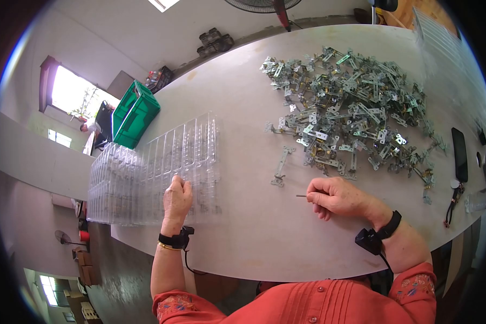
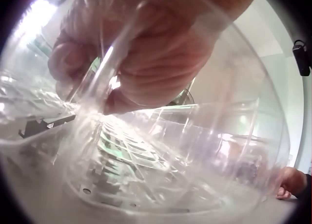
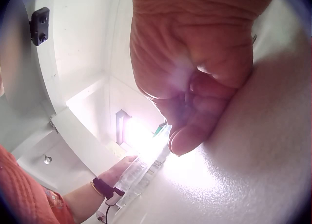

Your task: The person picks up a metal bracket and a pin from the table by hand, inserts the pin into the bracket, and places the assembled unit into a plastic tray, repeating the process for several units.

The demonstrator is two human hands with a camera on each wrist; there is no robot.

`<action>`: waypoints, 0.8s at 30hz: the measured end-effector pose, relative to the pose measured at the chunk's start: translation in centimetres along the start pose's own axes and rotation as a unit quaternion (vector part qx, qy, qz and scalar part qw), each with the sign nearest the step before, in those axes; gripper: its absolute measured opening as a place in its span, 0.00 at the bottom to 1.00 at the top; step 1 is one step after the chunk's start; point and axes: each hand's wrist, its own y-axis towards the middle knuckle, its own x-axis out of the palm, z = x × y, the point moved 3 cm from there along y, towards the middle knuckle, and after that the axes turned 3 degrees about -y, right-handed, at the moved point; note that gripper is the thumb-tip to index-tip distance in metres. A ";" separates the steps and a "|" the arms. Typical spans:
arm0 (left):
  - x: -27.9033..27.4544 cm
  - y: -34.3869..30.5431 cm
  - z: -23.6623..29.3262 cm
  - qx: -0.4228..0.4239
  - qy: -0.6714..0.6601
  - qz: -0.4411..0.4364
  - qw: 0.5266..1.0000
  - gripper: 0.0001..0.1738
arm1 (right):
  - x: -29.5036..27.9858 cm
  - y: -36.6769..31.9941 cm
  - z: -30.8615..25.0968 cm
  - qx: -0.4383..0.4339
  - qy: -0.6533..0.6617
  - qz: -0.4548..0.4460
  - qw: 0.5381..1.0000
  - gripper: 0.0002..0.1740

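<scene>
My left hand [image 1: 177, 201] grips the edge of a clear plastic compartment tray [image 1: 205, 146] that stands tilted at the left of the table. In the left wrist view the thumb and fingers close round a clear ridge of the tray. More clear trays [image 1: 110, 186] stand nested behind it. My right hand [image 1: 337, 197] rests low over the table with fingers curled, holding a thin metal rod [image 1: 301, 195] whose tip points left. Just beyond that hand lies a single metal bracket [image 1: 281, 167], beside a big heap of similar metal brackets [image 1: 356, 108].
A green crate [image 1: 136, 116] is at the table's far left edge. On the right lie a black phone [image 1: 459, 154] and a dark strap [image 1: 452, 208]. Clear plastic sheets or trays [image 1: 453, 70] stand at the far right. A person sits in the background at left.
</scene>
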 end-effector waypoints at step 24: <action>-4.9 -10.1 -20.6 -0.398 -0.359 0.344 0.771 0.38 | 0.4 0.1 -0.4 0.021 0.026 0.019 0.999 0.09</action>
